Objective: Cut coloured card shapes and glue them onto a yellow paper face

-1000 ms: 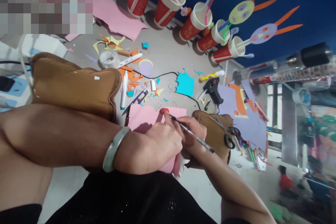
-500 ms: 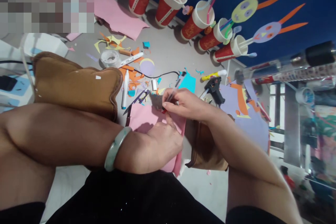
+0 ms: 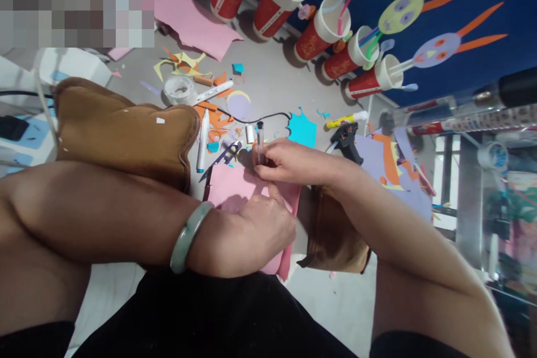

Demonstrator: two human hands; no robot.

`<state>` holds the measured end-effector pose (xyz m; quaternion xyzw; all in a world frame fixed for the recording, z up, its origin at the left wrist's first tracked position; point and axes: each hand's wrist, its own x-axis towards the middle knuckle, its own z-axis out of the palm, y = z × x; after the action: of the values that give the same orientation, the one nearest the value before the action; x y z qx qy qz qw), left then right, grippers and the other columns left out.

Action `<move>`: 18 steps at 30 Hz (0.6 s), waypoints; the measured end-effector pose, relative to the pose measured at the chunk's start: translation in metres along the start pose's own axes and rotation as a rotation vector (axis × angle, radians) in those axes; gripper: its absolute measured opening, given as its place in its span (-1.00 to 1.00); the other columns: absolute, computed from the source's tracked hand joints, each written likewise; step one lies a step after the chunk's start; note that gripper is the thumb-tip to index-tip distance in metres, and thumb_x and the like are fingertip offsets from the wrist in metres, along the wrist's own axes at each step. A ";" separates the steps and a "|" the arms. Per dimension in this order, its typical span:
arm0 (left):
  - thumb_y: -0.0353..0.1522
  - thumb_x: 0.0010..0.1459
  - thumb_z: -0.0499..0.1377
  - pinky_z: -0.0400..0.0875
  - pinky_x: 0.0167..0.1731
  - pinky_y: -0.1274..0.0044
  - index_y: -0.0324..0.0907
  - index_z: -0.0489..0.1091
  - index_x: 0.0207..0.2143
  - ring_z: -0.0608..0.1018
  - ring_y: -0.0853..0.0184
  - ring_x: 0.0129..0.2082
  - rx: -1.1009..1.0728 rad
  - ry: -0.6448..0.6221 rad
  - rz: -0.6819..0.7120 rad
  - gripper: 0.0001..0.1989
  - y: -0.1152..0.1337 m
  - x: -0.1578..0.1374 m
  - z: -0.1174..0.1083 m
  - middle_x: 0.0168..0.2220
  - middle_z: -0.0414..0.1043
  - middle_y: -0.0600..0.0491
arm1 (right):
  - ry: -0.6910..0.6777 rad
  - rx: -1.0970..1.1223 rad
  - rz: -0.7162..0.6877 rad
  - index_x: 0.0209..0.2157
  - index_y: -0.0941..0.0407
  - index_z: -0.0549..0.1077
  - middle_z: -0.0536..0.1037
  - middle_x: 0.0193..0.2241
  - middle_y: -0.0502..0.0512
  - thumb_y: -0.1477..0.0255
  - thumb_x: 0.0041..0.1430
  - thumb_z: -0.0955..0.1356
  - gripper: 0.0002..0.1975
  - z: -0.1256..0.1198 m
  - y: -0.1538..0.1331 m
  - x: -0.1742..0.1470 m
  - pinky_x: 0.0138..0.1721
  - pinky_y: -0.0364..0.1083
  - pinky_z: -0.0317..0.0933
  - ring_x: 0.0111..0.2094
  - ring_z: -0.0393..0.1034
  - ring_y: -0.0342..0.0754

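My right hand [image 3: 285,161] is closed around a clear pen with a black cap end [image 3: 260,137], which stands nearly upright over the pink paper [image 3: 229,182]. Its tip is hidden behind my fingers. My left hand [image 3: 251,232], below a pale green bangle on the wrist, holds the pink paper down with most fingers curled and one pointing toward the pen. Both hands are close together on the sheet. Dark-handled scissors [image 3: 226,158] lie at the paper's upper left edge.
Several red paper cups [image 3: 274,11] with straws and paper faces stand along the back. A brown cushion [image 3: 126,137] lies at left. Markers, tape [image 3: 179,90], paper scraps and a turquoise piece [image 3: 302,130] lie around. A black glue gun [image 3: 348,142] is at right, beside purple paper [image 3: 403,190].
The pen has swung from leaning right to nearly upright, and my right hand has shifted slightly left. My left hand stays on the pink paper. The view has shifted slightly.
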<state>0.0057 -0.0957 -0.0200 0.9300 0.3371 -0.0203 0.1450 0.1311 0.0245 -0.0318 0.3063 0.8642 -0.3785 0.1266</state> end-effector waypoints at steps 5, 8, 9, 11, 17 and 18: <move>-0.64 0.10 0.07 0.55 -0.51 0.41 -0.47 0.63 -0.27 0.67 0.09 -0.44 -0.038 0.032 -0.004 -0.68 0.001 0.000 0.005 -0.22 0.62 -0.43 | 0.014 0.013 -0.011 -0.53 0.11 0.34 0.35 -0.57 -0.04 0.50 0.14 0.29 -0.83 0.000 0.000 0.000 -0.42 -0.13 -0.01 -0.53 0.13 -0.17; -0.64 0.14 0.07 0.58 -0.43 0.40 -0.49 0.62 -0.18 0.69 0.09 -0.38 -0.030 0.015 0.007 -0.67 0.000 0.000 0.003 -0.11 0.58 -0.50 | 0.030 0.049 -0.027 -0.57 0.11 0.29 0.37 -0.55 -0.03 0.51 0.13 0.28 -0.80 0.001 0.001 -0.001 -0.42 -0.14 0.01 -0.53 0.13 -0.19; -0.62 0.15 0.07 0.58 -0.43 0.39 -0.49 0.61 -0.14 0.69 0.09 -0.38 -0.023 -0.002 0.008 -0.66 0.000 0.000 0.002 -0.06 0.55 -0.54 | 0.038 0.068 -0.029 -0.56 0.11 0.29 0.39 -0.53 -0.03 0.51 0.13 0.28 -0.81 0.001 0.002 -0.001 -0.42 -0.14 0.03 -0.52 0.15 -0.19; -0.60 0.18 0.07 0.58 -0.48 0.37 -0.51 0.59 -0.08 0.69 0.07 -0.41 -0.020 -0.032 0.003 -0.65 0.000 0.000 0.001 0.02 0.47 -0.61 | 0.060 0.104 -0.014 -0.53 0.11 0.31 0.44 -0.50 -0.02 0.50 0.13 0.28 -0.83 0.002 0.005 -0.002 -0.40 -0.16 0.07 -0.50 0.20 -0.19; -0.59 0.24 0.01 0.56 -0.58 0.36 -0.49 0.58 -0.04 0.67 0.04 -0.49 -0.105 -0.140 -0.089 -0.61 0.001 -0.001 -0.002 -0.20 0.58 -0.54 | 0.154 0.171 0.011 -0.47 0.12 0.37 0.46 -0.45 -0.02 0.47 0.17 0.28 -0.86 0.005 0.014 -0.008 -0.37 -0.18 0.13 -0.47 0.27 -0.20; -0.58 0.24 0.01 0.56 -0.57 0.38 -0.48 0.58 -0.03 0.68 0.05 -0.48 -0.103 -0.148 -0.088 -0.61 0.000 -0.001 -0.003 -0.21 0.58 -0.53 | 0.174 0.187 0.014 -0.46 0.13 0.38 0.46 -0.45 -0.02 0.46 0.17 0.28 -0.86 0.006 0.015 -0.010 -0.37 -0.18 0.14 -0.47 0.28 -0.20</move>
<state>0.0053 -0.0955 -0.0164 0.9017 0.3664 -0.0781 0.2159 0.1478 0.0240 -0.0400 0.3545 0.8307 -0.4286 0.0249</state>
